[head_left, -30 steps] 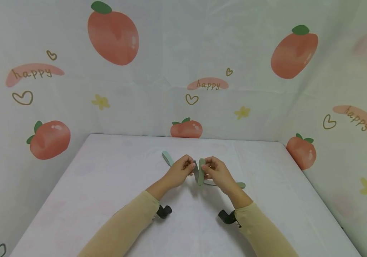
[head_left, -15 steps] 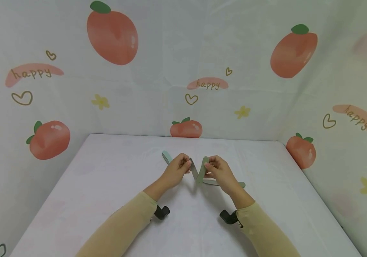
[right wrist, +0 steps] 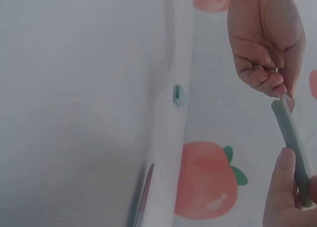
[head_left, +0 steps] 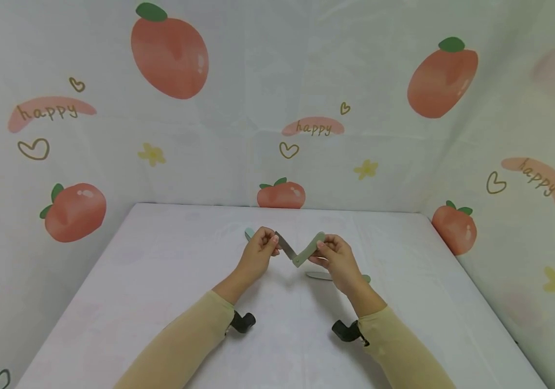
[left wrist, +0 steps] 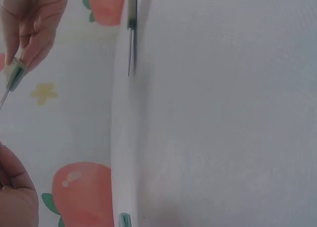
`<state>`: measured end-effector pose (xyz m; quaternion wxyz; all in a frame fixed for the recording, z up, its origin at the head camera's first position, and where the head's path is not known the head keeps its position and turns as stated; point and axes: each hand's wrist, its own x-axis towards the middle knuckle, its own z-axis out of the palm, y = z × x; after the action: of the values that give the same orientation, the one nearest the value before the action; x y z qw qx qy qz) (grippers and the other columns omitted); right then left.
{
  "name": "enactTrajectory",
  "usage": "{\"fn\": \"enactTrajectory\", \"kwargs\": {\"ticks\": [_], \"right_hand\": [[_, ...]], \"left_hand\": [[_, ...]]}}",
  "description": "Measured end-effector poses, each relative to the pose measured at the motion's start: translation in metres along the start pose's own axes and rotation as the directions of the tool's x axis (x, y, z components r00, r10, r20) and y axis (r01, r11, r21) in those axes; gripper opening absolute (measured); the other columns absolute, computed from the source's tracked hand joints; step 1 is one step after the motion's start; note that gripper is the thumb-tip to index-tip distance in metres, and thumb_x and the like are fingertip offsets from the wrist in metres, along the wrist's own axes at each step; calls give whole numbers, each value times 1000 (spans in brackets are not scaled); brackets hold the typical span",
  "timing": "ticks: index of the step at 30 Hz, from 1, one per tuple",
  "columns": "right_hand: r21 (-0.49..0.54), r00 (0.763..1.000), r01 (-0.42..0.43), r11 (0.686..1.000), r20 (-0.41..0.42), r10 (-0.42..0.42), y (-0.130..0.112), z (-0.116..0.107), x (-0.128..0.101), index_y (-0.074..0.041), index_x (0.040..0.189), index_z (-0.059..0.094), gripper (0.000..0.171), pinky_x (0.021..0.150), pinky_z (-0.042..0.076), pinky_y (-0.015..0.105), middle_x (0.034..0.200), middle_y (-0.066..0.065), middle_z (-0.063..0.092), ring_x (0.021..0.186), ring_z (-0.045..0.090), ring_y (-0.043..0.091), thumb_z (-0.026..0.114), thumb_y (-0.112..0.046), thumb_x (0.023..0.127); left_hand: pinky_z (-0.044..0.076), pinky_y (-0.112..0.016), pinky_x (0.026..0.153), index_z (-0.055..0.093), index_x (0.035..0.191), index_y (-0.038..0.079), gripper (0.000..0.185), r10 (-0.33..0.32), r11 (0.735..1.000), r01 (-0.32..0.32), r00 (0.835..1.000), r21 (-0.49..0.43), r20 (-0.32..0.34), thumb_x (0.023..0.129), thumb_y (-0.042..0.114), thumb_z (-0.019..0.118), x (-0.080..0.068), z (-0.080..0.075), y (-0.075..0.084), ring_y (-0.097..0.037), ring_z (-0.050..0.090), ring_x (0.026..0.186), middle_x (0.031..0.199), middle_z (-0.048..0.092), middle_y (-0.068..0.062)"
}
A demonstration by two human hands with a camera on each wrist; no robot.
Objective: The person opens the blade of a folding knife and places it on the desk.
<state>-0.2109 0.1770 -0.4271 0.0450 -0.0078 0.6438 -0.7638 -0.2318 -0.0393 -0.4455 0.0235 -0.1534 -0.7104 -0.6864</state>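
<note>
Just below the middle of the head view, the left hand (head_left: 258, 251) pinches the tip of a grey blade between thumb and fingers, and the right hand (head_left: 336, 258) pinches the end of a sage-green handle. Blade and handle belong to one folding knife (head_left: 300, 252), held above the table and half opened, so the two parts form a V with its hinge pointing down between the hands.

Under the right hand, a second knife (head_left: 320, 276) with a green handle lies flat on the white table (head_left: 136, 281). Behind the left hand, the pale teal end of another piece (head_left: 249, 233) shows on the tabletop; the rest is hidden by the fingers. Toward the bottom of the frame, beige sleeves (head_left: 185, 346) cover both forearms, each with a small black device at the wrist.

Around the table hangs a white cloth backdrop (head_left: 277, 81), printed with orange-red fruits, yellow flowers, hearts and the word "happy".
</note>
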Motion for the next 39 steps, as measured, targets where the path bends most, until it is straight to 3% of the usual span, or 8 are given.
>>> {"fn": "enactTrajectory", "kwargs": {"ticks": [5,9,16,20,24,30,34,39], "right_hand": [[25,1000,-1,1000,6,1,0,-1,0,3,118,44,16,80,57,30,93,5,61,83,65,15,50,-1,104],[-17,999,-14,1000,43,14,0,-4,1,4,118,44,18,77,58,29,92,6,61,79,65,16,52,-1,103],[-223,983,-6,975,176,47,-4,-14,3,11,117,50,22,76,58,31,92,10,68,80,68,19,57,-3,100],[-306,956,-2,952,279,92,-7,-20,3,9,112,55,21,79,58,33,91,9,70,81,69,19,58,-8,102],[-358,922,-5,934,360,142,-11,-24,3,8,110,60,22,82,57,35,93,9,70,83,68,20,59,-13,102],[-447,886,-17,894,408,221,-16,-28,6,5,108,63,21,77,57,34,91,10,72,85,69,26,67,-13,97],[-476,879,-25,879,409,246,-15,-28,9,4,108,62,21,73,57,32,92,13,73,81,68,26,68,-12,96],[-486,896,14,874,395,205,-16,-28,9,6,108,61,20,73,57,31,91,10,72,78,66,19,65,-12,99]], "left_hand": [[52,-21,74,52,103,-5,11,-38,999,38,999,-24,-1,103,6,54,1,-3,3,-8,60,76,86,63,-11],[56,-32,78,56,104,-3,10,-107,994,107,994,25,33,101,6,58,1,-10,7,-11,63,76,85,65,-9],[54,-43,81,58,98,1,11,-176,974,159,980,158,96,98,9,65,1,-21,10,-14,64,76,83,68,-6],[53,-49,84,59,97,2,9,-187,970,155,968,188,168,98,8,65,0,-28,8,-14,64,76,83,69,-10],[53,-47,83,57,97,2,8,-191,966,137,950,219,248,98,8,64,-1,-35,8,-14,64,77,81,68,-11],[49,-33,66,57,96,1,9,-161,963,73,928,261,335,98,7,63,-1,-41,9,-27,66,77,75,67,-4],[38,-25,57,57,96,1,9,-150,964,58,925,261,350,98,8,63,-2,-42,9,-29,65,76,74,67,-6],[44,-26,63,56,99,2,9,-119,964,32,939,265,321,98,7,63,-2,-41,9,-15,64,73,80,69,-18]]}}
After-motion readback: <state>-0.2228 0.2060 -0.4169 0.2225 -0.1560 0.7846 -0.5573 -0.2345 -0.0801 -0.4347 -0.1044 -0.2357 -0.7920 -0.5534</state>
